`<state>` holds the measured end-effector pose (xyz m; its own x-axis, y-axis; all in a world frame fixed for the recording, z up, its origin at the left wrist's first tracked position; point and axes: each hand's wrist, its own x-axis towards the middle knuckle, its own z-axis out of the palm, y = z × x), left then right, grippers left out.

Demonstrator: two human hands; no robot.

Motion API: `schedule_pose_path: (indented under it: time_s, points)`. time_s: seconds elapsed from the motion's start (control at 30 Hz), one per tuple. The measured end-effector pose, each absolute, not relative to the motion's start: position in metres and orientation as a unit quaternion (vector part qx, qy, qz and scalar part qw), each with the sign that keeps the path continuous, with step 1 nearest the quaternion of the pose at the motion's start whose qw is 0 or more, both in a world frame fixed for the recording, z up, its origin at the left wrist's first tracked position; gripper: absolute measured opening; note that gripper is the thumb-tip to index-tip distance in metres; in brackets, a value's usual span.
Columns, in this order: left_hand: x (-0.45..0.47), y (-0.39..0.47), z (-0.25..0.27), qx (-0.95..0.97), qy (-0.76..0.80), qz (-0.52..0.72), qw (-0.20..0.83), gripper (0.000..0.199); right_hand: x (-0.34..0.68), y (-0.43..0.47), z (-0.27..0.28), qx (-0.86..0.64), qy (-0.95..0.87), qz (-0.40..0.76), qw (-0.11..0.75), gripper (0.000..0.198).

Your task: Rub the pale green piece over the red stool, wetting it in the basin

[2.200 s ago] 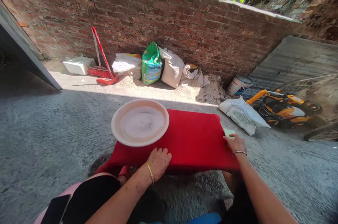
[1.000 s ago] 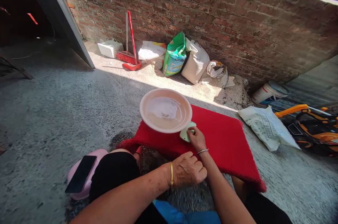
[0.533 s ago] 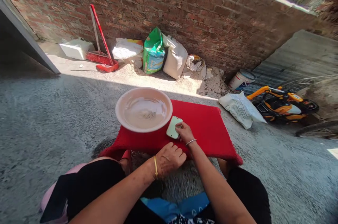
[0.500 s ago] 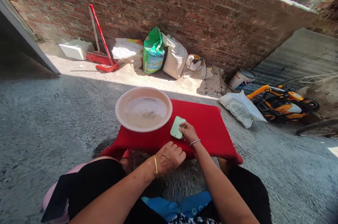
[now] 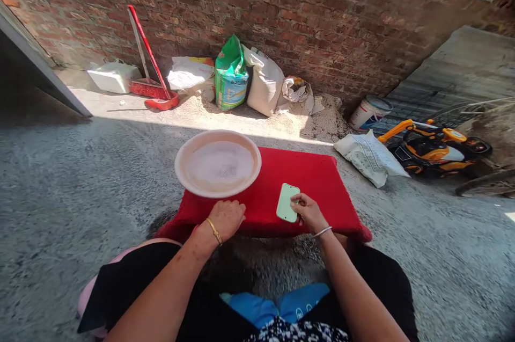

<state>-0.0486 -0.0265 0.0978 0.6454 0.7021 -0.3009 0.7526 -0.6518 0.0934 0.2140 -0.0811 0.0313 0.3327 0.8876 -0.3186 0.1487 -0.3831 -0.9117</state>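
Scrubbing the red mat (image 5: pixel 309 181) with a green scraper (image 5: pixel 287 203)

Right hand (image 5: pixel 309 212) grips the scraper near the mat's front edge; left hand (image 5: pixel 226 218) presses flat, holding nothing; the next stroke needs firm pressure.

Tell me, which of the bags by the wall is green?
The green bag, standing upright between two white sacks: one slumped to its left, one leaning on its right. It alone is green with a blue printed label.

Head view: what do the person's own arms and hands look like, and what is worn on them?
Both forearms are bare, with no sleeves or gloves in view. The left hand has a thin gold bangle at the wrist. The right hand has a thin silver bangle at the wrist.
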Motion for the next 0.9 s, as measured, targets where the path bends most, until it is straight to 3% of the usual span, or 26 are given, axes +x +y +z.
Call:
schedule_pose_path:
  time_s: [0.1, 0.23, 0.43, 0.57, 0.67, 0.8, 0.9]
  points:
    - [-0.060, -0.022, 0.099, 0.881, 0.435, -0.156, 0.098, 0.024, 0.145, -0.063, 0.022, -0.645, -0.416, 0.526, 0.365, 0.021]
    - [-0.060, -0.019, 0.091, 0.885, 0.429, -0.164, 0.081, 0.025, 0.128, -0.051, 0.010, -0.628, -0.468, 0.511, 0.354, 0.017]
    - [-0.045, -0.023, 0.087, 0.901, 0.391, -0.162, 0.091, 0.024, 0.256, -0.095, 0.022, -0.702, -0.414, 0.422, 0.397, 0.019]
    - [-0.039, -0.023, 0.092, 0.897, 0.398, -0.165, 0.101, 0.023, 0.344, -0.147, 0.040, -0.822, -0.324, 0.298, 0.363, 0.027]
    - [-0.038, -0.022, 0.093, 0.895, 0.402, -0.165, 0.101, 0.023, 0.355, -0.163, 0.047, -0.852, -0.318, 0.234, 0.343, 0.029]
    - [-0.041, -0.019, 0.091, 0.891, 0.411, -0.167, 0.097, 0.024, 0.281, -0.141, 0.043, -0.761, -0.396, 0.349, 0.377, 0.031]
    - [-0.045, -0.015, 0.091, 0.888, 0.420, -0.163, 0.092, 0.031, 0.200, -0.112, 0.033, -0.672, -0.469, 0.441, 0.367, 0.022]
